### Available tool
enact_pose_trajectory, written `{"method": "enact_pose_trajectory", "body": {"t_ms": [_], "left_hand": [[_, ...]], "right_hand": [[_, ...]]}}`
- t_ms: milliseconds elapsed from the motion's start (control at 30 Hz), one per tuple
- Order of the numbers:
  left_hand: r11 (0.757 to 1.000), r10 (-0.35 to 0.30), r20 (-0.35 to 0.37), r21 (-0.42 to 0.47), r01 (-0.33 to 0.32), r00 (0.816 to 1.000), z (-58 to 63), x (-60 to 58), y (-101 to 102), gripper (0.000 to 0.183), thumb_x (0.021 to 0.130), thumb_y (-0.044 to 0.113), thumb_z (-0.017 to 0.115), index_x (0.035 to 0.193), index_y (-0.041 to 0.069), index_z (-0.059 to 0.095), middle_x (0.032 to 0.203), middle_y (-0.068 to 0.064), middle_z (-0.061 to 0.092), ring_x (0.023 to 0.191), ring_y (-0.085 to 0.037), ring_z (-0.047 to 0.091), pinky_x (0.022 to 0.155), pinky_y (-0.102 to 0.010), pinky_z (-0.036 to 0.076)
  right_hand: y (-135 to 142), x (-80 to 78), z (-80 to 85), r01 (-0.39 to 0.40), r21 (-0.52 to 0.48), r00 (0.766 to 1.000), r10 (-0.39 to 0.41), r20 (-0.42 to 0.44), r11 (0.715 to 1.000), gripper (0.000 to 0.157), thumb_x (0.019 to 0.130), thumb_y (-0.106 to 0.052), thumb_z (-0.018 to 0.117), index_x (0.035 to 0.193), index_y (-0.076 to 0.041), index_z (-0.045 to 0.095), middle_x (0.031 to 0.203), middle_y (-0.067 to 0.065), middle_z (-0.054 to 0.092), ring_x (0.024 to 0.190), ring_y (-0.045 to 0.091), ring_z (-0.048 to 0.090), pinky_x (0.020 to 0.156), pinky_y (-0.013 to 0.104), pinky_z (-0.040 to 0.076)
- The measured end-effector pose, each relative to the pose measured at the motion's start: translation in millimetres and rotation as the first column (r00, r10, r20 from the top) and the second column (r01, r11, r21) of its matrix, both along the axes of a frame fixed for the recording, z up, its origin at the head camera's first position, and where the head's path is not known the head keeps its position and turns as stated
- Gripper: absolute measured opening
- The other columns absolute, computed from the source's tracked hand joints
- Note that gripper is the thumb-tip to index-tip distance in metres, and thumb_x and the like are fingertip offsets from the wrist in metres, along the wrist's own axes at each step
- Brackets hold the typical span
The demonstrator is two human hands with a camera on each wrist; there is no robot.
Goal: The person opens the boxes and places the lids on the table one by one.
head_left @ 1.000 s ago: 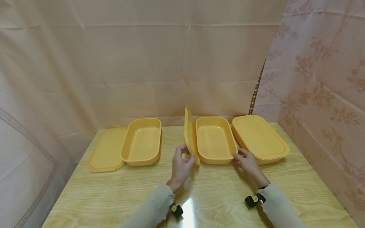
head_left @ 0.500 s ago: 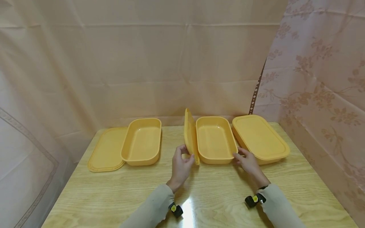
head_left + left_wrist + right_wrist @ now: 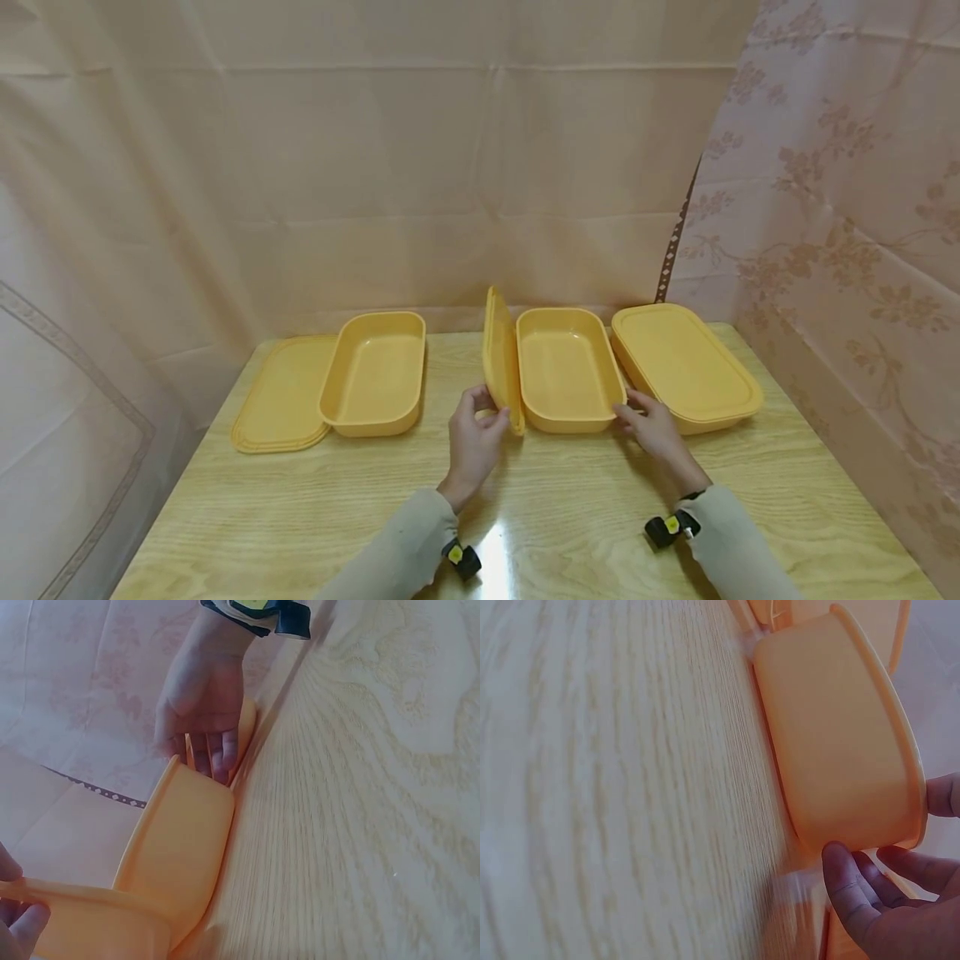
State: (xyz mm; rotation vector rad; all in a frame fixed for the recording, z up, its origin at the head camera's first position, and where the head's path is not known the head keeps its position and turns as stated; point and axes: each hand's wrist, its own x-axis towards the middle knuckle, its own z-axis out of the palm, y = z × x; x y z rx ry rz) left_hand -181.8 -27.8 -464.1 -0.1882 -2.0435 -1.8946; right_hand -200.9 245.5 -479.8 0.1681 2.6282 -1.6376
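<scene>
My left hand pinches a yellow lid near its front corner. The lid stands on edge, nearly upright, along the left side of a lidless yellow rectangular food container. At that container's front right corner, my right hand holds the wall, with one digit over the rim and the other fingers against the outside, as the right wrist view shows. Only the fingertips of the left hand show in the left wrist view, at the lid's edge. The inside of the container is bare.
To the right stands another yellow container with its lid on. On the left, a lidless container overlaps a flat lid on the wooden table. Curtains hang behind and beside the table.
The upright lid has sunk very slightly in the left hand. Both hands and the containers otherwise keep their places.
</scene>
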Motion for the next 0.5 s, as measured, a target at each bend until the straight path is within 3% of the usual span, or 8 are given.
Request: {"method": "enact_pose_trajectory", "body": {"t_ms": [167,500], "left_hand": [[0.999,0.038,0.022,0.022,-0.038,0.999,1.8,-0.5,-1.1,0.029,0.083,-0.008,0.068,0.110,-0.008,0.058,0.101,-0.023,0.065,0.096,-0.033,0.065,0.076,-0.030,0.060],[0.998,0.065,0.028,0.009,-0.066,0.997,-0.4,-1.3,-5.2,0.023,0.086,-0.001,0.068,0.107,-0.004,0.061,0.098,-0.018,0.067,0.093,-0.025,0.065,0.077,-0.025,0.059]], "right_hand": [[0.4,-0.5,-1.3,-0.001,-0.003,1.000,0.001,-0.006,1.000,0.050,0.100,-0.019,0.054,0.140,0.009,0.043,0.118,0.025,0.059,0.085,0.011,0.065,0.074,0.023,0.055],[1.1,-0.4,-1.0,-0.001,-0.033,0.999,0.002,0.032,0.999,0.052,0.101,-0.022,0.052,0.143,0.006,0.041,0.117,0.020,0.055,0.090,0.014,0.063,0.077,0.023,0.055]]}}
